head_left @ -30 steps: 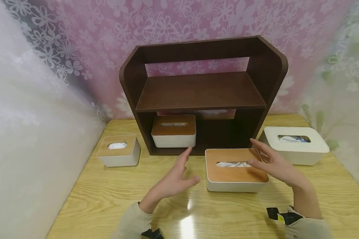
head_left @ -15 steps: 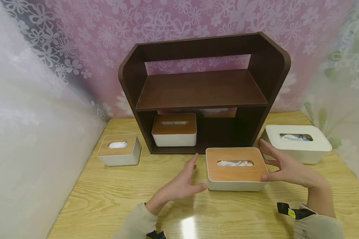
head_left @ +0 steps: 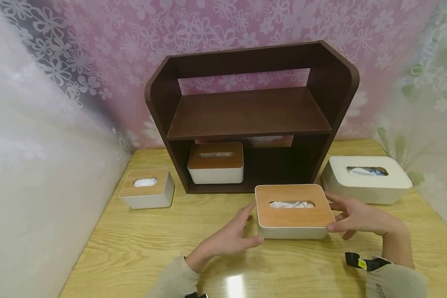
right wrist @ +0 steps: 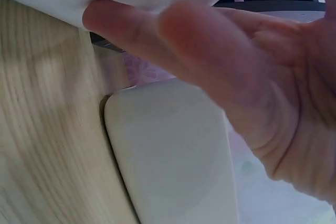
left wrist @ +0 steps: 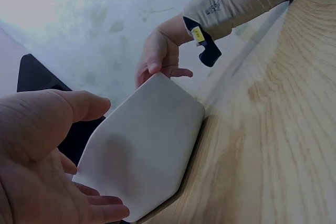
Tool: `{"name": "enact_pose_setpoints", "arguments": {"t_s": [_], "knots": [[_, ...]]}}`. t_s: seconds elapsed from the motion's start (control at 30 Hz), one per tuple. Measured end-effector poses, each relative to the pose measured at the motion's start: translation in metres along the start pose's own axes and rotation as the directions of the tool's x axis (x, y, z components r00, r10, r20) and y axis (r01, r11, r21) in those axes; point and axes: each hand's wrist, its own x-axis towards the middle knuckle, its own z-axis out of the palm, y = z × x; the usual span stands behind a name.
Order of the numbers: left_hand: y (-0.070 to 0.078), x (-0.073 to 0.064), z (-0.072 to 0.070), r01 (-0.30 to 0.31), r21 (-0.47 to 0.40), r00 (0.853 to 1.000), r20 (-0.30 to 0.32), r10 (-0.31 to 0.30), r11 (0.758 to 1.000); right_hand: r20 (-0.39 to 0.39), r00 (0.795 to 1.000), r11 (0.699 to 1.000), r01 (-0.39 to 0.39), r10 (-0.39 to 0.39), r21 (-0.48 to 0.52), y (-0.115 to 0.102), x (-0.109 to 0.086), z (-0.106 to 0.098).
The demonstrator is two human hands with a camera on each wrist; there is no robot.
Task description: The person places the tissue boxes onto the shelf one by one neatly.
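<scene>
A white tissue box (head_left: 292,218) with a wood-look lid and tissue in its slot sits on the table before the shelf. My left hand (head_left: 229,238) is at its left end, thumb near the front corner and fingers extended along that side. At the opposite end, my right hand (head_left: 361,218) touches the box with its fingers and thumb spread. In the left wrist view, the thumb of the left hand (left wrist: 37,150) stands apart from the white end wall. A finger of the right hand (right wrist: 247,77) meets the box's lower side in the right wrist view.
A dark brown two-tier shelf (head_left: 249,111) stands behind, with a brown-lidded tissue box (head_left: 216,176) in its lower left. A smaller wood-lidded tissue box (head_left: 149,200) is at left. An all-white tissue box (head_left: 368,188) stands right, close behind my right hand.
My right hand has moved from above the wood-lidded box out and down to its right end. My left hand has moved rightward to the left end. The box stays in place.
</scene>
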Motion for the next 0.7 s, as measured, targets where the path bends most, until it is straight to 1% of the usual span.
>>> {"name": "enact_pose_setpoints", "arguments": {"t_s": [0.13, 0.2, 0.4, 0.47, 0.57, 0.7], "knots": [[-0.002, 0.001, 0.005, 0.014, 0.003, 1.0, -0.012, -0.013, 1.0, 0.008, 1.0, 1.0, 0.002, -0.002, 0.009, 0.004, 0.002, -0.001], [-0.003, 0.001, 0.007, 0.009, -0.004, 1.0, -0.028, -0.009, 1.0, 0.009, 1.0, 1.0, -0.001, 0.001, 0.016, 0.005, 0.002, -0.001], [-0.006, 0.004, 0.011, -0.036, -0.094, 0.996, -0.083, 0.029, 0.995, 0.033, 0.999, 0.999, 0.038, -0.038, 0.002, 0.004, 0.001, 0.001], [-0.007, 0.004, 0.011, -0.052, -0.109, 0.995, -0.093, 0.042, 0.993, 0.037, 0.998, 0.999, 0.046, -0.046, -0.001, 0.002, 0.001, 0.002], [-0.008, 0.004, 0.011, -0.066, -0.124, 0.993, -0.104, 0.054, 0.99, 0.023, 0.997, 0.997, 0.073, -0.072, -0.02, 0.0, 0.002, 0.002], [-0.008, 0.005, 0.011, -0.071, -0.146, 0.991, -0.119, 0.053, 0.987, -0.018, 0.989, 0.985, 0.142, -0.144, -0.096, -0.003, 0.007, 0.003]]}}
